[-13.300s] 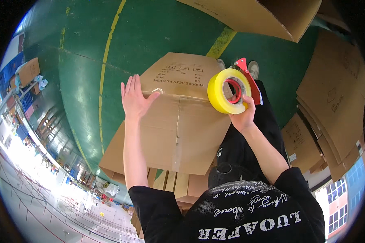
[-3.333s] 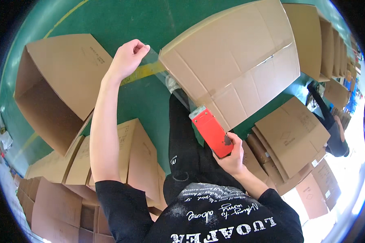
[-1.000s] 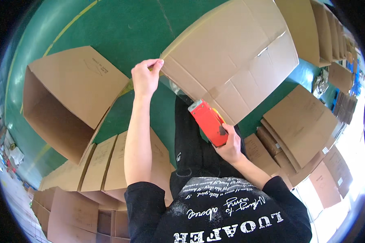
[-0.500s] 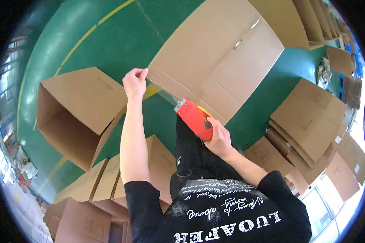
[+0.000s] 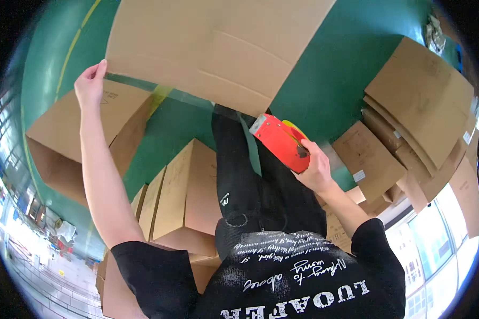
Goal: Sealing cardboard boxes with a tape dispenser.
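Note:
A large brown cardboard box (image 5: 218,42) lies ahead of me, its near edge facing my legs. My left hand (image 5: 92,82) pinches at the box's near left corner. Between it and a red tape dispenser (image 5: 282,142), a strip of clear packing tape (image 5: 189,99) stretches along that near edge. My right hand (image 5: 316,166) is wrapped round the dispenser's handle, and the dispenser's metal tip is close to the box's near right corner. A yellow part shows on its far side. Exactly what is between my left fingertips is too small to see, but the tape runs to them.
An open cardboard box (image 5: 85,122) lies on the green floor (image 5: 330,80) at left. Several boxes (image 5: 186,196) stand beside my left leg. Stacked flat cardboard (image 5: 420,101) is at right, near a bright window (image 5: 436,228). Yellow lines mark the floor.
My left hand has moved left and up, away from the dispenser, and the tape strip between them is longer. The dispenser has shifted right. The view has turned, so the box appears higher and further left.

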{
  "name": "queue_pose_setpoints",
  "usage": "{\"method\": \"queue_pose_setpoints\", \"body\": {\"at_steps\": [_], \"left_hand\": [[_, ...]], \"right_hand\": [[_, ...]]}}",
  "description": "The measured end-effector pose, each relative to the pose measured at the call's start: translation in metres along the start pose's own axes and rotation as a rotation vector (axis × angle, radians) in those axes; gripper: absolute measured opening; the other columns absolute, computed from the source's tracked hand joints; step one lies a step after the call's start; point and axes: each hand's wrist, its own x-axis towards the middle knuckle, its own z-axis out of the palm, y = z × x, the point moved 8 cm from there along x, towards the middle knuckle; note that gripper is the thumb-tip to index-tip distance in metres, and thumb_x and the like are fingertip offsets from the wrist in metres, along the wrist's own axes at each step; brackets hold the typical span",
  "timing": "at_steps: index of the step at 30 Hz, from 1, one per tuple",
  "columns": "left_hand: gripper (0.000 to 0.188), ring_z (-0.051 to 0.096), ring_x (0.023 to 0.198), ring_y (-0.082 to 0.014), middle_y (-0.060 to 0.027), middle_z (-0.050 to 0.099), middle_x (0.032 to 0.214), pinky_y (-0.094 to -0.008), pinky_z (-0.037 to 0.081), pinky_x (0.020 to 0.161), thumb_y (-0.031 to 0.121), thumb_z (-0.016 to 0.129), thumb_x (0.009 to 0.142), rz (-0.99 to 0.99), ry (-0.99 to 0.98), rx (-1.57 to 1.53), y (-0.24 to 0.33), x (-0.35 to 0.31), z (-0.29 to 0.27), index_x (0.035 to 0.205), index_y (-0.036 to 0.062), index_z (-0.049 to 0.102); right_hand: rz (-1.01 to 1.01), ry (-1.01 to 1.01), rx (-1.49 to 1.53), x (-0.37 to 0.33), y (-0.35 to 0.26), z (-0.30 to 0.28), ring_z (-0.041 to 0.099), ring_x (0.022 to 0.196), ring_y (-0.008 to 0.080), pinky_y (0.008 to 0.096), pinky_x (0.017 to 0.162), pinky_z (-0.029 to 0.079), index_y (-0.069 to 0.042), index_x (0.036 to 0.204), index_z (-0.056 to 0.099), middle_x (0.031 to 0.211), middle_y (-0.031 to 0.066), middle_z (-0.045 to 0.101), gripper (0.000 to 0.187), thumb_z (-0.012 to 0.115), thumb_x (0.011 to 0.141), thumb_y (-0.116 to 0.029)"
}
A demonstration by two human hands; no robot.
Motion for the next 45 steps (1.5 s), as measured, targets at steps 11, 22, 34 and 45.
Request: {"method": "queue_pose_setpoints", "body": {"at_steps": [11,22,34,45], "left_hand": [[0.042,0.062,0.086,-0.0098,-0.0037,0.069,0.094,-0.0238,0.048,0.082,0.034,0.074,0.087,-0.022,-0.046,-0.043,-0.012,0.008,-0.003,0.107,-0.0028,0.07],[0.038,0.062,0.085,-0.0096,-0.0038,0.07,0.091,-0.024,0.048,0.082,0.032,0.073,0.088,0.09,-0.064,-0.011,-0.012,0.013,0.003,0.103,-0.0025,0.071],[0.038,0.062,0.088,-0.011,-0.0043,0.069,0.093,-0.0252,0.048,0.084,0.032,0.073,0.088,0.053,-0.071,-0.045,-0.013,0.012,0.002,0.104,-0.0022,0.07],[0.035,0.065,0.089,-0.0186,-0.0117,0.07,0.1,-0.0323,0.051,0.083,0.031,0.068,0.091,0.307,0.075,-0.035,0.001,-0.004,-0.014,0.107,0.0005,0.069]], "right_hand": [[0.0,-0.075,0.013,-0.009,0.008,0.008,0.064,0.087,0.0381,0.0416,0.074,0.054,0.0,0.116,0.049,0.097,0.0204,0.062,0.059,0.078,0.065,-0.004],[0.005,-0.06,-0.036,-0.002,0.006,0.007,0.062,0.078,0.035,0.0398,0.069,0.051,-0.002,0.118,0.048,0.089,0.0162,0.059,0.064,0.083,0.065,-0.011],[0.05,-0.067,-0.056,-0.005,0.003,0.007,0.064,0.087,0.0371,0.0413,0.076,0.054,0.0,0.114,0.052,0.096,0.0189,0.062,0.056,0.078,0.064,-0.005],[0.087,-0.039,0.002,-0.012,0.015,0.027,0.063,0.089,0.0379,0.0415,0.076,0.053,-0.002,0.119,0.049,0.102,0.0195,0.06,0.064,0.08,0.063,-0.009]]}}
